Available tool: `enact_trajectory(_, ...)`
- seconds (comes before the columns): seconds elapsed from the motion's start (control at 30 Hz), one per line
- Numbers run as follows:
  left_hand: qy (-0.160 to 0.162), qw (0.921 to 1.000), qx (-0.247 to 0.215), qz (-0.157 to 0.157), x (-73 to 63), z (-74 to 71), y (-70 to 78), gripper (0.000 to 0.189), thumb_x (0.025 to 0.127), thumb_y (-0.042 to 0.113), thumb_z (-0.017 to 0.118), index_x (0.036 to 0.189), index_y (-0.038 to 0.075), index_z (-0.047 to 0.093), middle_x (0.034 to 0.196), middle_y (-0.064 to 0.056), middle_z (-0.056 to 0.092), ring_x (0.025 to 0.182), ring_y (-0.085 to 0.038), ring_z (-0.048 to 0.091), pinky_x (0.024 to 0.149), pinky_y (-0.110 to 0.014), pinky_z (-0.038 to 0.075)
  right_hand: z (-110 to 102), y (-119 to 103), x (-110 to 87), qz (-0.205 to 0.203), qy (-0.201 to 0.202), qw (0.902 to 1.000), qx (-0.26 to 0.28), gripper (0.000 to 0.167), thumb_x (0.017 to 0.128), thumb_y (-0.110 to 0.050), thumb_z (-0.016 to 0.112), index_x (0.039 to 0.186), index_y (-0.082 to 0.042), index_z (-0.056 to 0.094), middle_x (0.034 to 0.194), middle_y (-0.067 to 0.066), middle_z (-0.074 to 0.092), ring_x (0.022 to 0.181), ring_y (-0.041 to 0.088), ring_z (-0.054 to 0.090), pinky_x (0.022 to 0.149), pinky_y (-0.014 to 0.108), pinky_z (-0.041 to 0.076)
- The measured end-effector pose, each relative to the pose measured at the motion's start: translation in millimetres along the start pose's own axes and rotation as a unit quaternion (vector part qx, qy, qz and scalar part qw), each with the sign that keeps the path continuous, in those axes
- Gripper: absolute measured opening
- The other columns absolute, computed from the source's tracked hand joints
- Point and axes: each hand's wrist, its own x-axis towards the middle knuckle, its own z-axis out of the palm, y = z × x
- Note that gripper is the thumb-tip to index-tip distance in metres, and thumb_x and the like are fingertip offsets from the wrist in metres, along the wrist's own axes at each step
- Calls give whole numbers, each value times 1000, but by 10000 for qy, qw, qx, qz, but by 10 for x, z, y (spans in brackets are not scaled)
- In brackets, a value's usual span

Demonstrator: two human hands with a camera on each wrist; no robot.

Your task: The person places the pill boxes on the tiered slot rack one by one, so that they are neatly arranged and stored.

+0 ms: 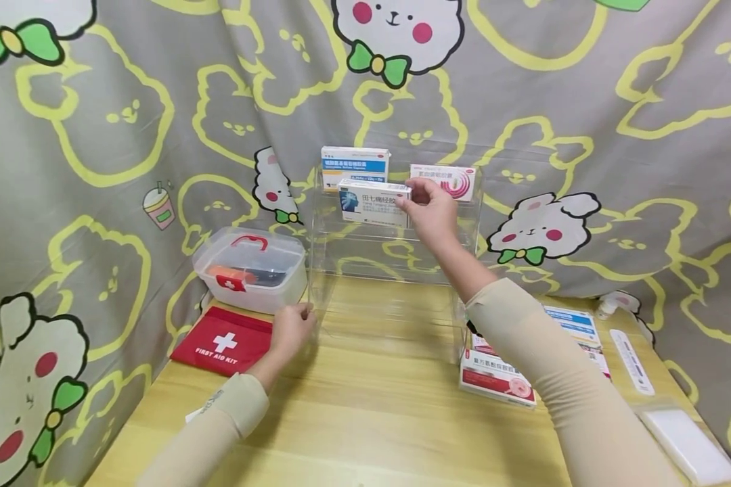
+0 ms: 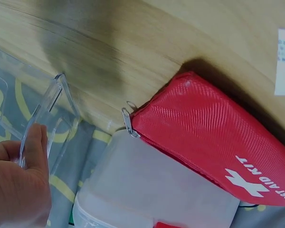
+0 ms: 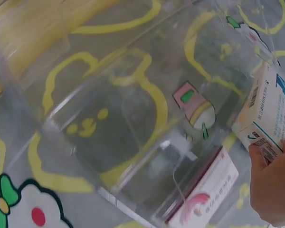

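Note:
In the head view my right hand pinches the right end of a white medicine box with a blue head picture, at the upper part of a clear acrylic rack. Behind it a blue-and-white medicine box and a pink-and-white medicine box stand upright on the rack's top tier. My left hand grips the rack's left side panel; the left wrist view shows the fingers and thumb on either side of the clear edge. The right wrist view shows the pinched box's end beside the right hand.
Left of the rack stand a translucent lidded box and a red first aid pouch. On the right lie a red-and-white medicine box, other boxes, a small white bottle, a white strip and a white packet. A patterned curtain hangs behind.

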Motion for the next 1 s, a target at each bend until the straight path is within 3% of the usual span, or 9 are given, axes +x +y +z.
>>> enact_trajectory(0.13,5,10000,6,91,22,46,36,15,79,4,59,82,3,73,78,-10,70,66,-19,55,62,-33,46,108,61,23,-300,76,9987,-394,30,80,-14,73,108,-7,64,96,9,66,86,16,61,78,25,50)
enact_trajectory(0.33,183,9996,93,190,48,16,57,12,78,3,60,71,5,70,66,-7,64,61,-19,50,57,-32,42,316,110,85,-728,-263,9946,-686,31,83,-16,70,112,-7,63,98,8,66,89,16,61,77,21,50)
enact_trajectory(0.43,179,9994,138,278,50,3,57,13,78,3,60,69,5,69,64,-6,64,61,-18,50,57,-32,42,370,140,114,-741,-379,9946,-615,31,83,-16,70,112,-7,62,99,8,66,91,16,61,79,20,49)
enact_trajectory(0.63,113,9996,160,208,43,0,37,14,78,4,61,84,2,74,74,-9,69,66,-20,56,63,-37,48,399,182,183,-557,-593,9953,-533,32,85,-18,69,115,-9,61,103,6,65,95,15,60,82,21,49)
enact_trajectory(1.0,93,9997,125,183,29,18,-18,13,78,4,61,81,2,73,72,-8,69,66,-21,57,64,-38,48,492,348,211,-553,-880,9943,-240,31,83,-12,70,113,-5,64,104,10,65,97,17,61,84,21,49)
